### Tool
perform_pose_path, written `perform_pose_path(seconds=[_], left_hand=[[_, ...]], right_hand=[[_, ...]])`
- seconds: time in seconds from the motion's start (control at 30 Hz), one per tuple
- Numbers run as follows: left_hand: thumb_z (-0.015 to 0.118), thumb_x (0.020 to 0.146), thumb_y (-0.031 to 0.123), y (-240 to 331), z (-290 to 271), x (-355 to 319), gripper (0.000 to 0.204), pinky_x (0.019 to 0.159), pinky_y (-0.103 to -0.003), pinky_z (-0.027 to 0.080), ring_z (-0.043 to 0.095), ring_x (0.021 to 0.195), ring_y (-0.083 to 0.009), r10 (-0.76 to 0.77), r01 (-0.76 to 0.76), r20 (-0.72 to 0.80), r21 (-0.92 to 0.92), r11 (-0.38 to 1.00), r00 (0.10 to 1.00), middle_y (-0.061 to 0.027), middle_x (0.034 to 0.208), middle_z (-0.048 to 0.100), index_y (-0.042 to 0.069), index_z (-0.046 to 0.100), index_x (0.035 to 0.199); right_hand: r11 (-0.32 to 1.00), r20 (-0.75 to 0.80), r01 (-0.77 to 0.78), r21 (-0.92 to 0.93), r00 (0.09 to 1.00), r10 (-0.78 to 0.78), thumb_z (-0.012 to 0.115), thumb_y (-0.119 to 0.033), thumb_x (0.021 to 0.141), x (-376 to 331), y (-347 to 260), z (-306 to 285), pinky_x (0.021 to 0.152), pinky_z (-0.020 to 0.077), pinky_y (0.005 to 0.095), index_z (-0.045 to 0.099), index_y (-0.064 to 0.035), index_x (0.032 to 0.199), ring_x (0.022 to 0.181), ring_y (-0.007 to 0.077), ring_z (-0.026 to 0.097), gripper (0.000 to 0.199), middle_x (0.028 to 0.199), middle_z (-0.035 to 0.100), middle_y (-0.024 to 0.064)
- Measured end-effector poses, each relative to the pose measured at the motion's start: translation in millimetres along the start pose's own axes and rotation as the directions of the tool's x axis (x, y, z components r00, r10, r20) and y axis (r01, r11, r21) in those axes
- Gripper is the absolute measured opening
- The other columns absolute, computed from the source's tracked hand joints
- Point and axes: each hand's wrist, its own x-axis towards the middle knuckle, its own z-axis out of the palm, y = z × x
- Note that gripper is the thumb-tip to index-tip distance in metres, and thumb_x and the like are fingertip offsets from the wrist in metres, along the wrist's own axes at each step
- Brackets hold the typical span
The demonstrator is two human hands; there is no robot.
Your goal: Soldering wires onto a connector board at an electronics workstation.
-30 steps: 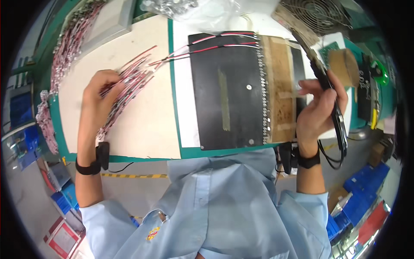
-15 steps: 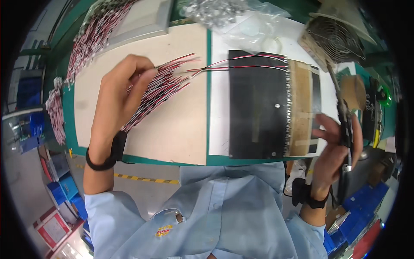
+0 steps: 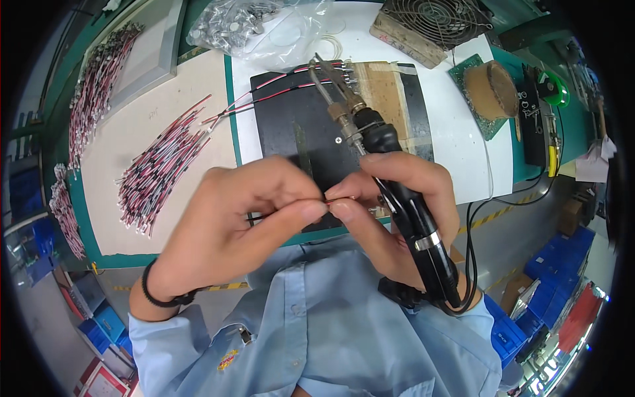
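In front of my chest, both hands meet at their fingertips. My left hand [image 3: 231,225] is closed, with thumb and forefinger pinching a thin red and black wire [image 3: 340,198]. The thumb and a fingertip of my right hand [image 3: 423,182] touch the wire's other end. That same hand grips a black soldering iron [image 3: 380,137]; its metal tip and thin side tube point up and away, over a black board [image 3: 281,129]. Red, white and black wires [image 3: 288,90] lie across the board's far part, reaching its row of metal clips. Most of the held wire is hidden by my fingers.
A pile of cut wires [image 3: 159,175] lies on the beige board [image 3: 99,212] at left, with more bundles [image 3: 106,86] beyond. At the back are a clear bag of metal parts [image 3: 258,30] and a fan [image 3: 440,20]. A round brown block [image 3: 491,89] stands at right.
My left hand has left the wire pile and come right with a wire. My right hand has brought the soldering iron inward from the right. The view has shifted.
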Motion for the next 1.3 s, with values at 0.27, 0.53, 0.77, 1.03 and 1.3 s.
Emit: perform_pose_path(seconds=[0.27,0.53,0.77,1.03,1.3], left_hand=[[0.061,0.095,0.001,-4.8,26.9,24.5,0.006,0.068,-0.022,0.05,0.066,0.078,-0.0084,0.244,-0.257,-0.137,-0.09,0.962,0.96,-0.0092,0.083,0.07,-0.004,0.059,0.095],[0.055,0.098,0.001,-8.3,36.4,26.4,0.007,0.074,-0.022,0.051,0.066,0.085,-0.0098,0.131,-0.171,-0.17,-0.248,0.953,0.977,-0.0097,0.086,0.069,-0.004,0.053,0.102],[0.056,0.098,0.003,-15.5,29.9,15.5,0.008,0.057,-0.02,0.043,0.057,0.065,-0.0049,0.158,-0.161,-0.101,-0.026,0.987,0.982,-0.0043,0.076,0.064,-0.002,0.052,0.103],[0.055,0.099,0.005,-25.5,41.1,3.1,0.009,0.057,-0.022,0.046,0.06,0.063,-0.0076,0.239,-0.246,-0.165,-0.02,0.969,0.957,-0.0074,0.078,0.067,-0.001,0.051,0.105],[0.052,0.101,0.007,-24.9,47.8,-2.7,0.011,0.053,-0.021,0.044,0.053,0.06,-0.0063,0.359,-0.37,-0.273,0.011,0.929,0.893,-0.0075,0.081,0.066,-0.002,0.048,0.106]], right_hand=[[0.92,-0.03,-0.253,0.299,0.961,0.274,0.064,0.01,0.088,-3.4,-6.2,-12.4,0.083,0.0558,0.0318,0.031,-0.0003,0.136,0.094,0.0193,0.068,0.059,0.101,0.067,0.016],[0.945,-0.112,-0.184,0.269,0.969,0.22,0.066,0.011,0.085,-5.2,2.3,-6.6,0.08,0.0561,0.0314,0.037,0.0005,0.133,0.089,0.0193,0.069,0.057,0.097,0.067,0.0158],[0.97,-0.115,-0.206,0.127,0.969,0.22,0.072,0.01,0.08,-10.7,0.6,-3.1,0.075,0.0539,0.0272,0.047,0.0018,0.126,0.083,0.0156,0.068,0.053,0.088,0.069,0.0132],[0.966,-0.067,-0.226,0.129,0.969,0.236,0.07,0.009,0.084,-20.4,-7.1,-4.2,0.075,0.0557,0.0273,0.043,0.0018,0.125,0.087,0.0183,0.071,0.05,0.093,0.071,0.0169],[0.999,-0.199,0.026,-0.032,0.98,-0.032,0.078,0.006,0.078,-33.4,-10.2,3.3,0.069,0.0565,0.0278,0.056,0.0024,0.112,0.08,0.0201,0.073,0.041,0.085,0.072,0.0152]])
